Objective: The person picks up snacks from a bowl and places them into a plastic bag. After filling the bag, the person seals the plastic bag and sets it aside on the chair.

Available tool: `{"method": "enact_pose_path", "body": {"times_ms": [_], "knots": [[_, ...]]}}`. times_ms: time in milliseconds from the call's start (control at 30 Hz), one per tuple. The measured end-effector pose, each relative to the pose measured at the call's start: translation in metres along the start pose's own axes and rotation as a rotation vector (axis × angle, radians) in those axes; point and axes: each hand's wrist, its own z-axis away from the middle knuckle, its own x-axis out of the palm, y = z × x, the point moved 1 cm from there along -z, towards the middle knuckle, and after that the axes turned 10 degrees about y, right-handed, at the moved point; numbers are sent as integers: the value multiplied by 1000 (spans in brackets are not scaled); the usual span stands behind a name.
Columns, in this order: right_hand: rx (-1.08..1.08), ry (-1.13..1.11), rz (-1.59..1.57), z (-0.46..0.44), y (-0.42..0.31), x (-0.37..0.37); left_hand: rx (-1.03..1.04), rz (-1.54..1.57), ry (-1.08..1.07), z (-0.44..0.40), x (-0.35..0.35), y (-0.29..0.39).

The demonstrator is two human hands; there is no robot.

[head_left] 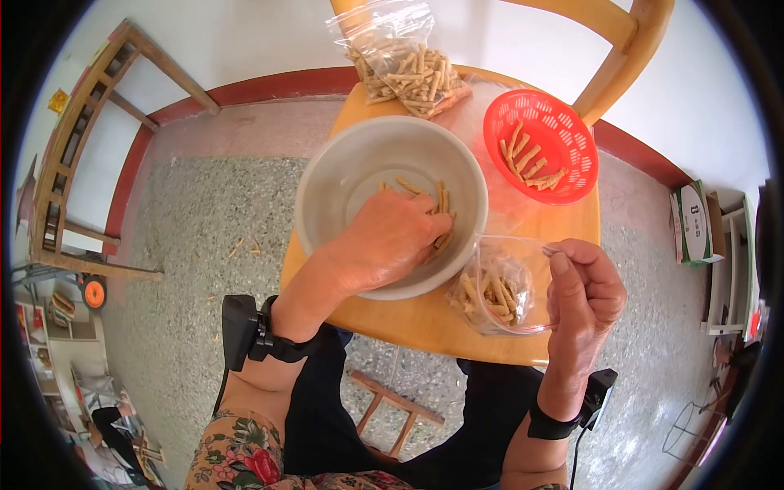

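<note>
My left hand (392,233) reaches down into a grey plastic bowl (327,147), fingers curled round some tan, dried-root-like sticks (443,196); its fingertips are partly hidden. More of these sticks lie about it on the bowl's bottom. To the right, my right hand (586,286) pinches the edge of a clear zip bag (523,245) between thumb and fingers. The bag rests on the wooden chair seat (384,327) with its mouth spread, tilted towards the bowl. Several sticks lie inside its lower part.
A red plastic basket (543,102) with several sticks stands at the seat's back right. Behind the bowl is a fuller zip bag (416,77) of sticks, near the chair's backrest (616,65). Some stick bits (237,247) lie on the speckled floor (196,286).
</note>
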Motion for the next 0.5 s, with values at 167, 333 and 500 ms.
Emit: {"method": "enact_pose_path", "body": {"times_ms": [167, 333, 500], "knots": [[19, -2, -1, 0, -1, 0, -71, -71, -84, 3, -2, -7], [32, -9, -18, 0, 0, 3, -137, -52, -112, 7, -3, -15], [13, 0, -7, 0, 1, 5, -276, 230, 65, 7, -14, -18]]}}
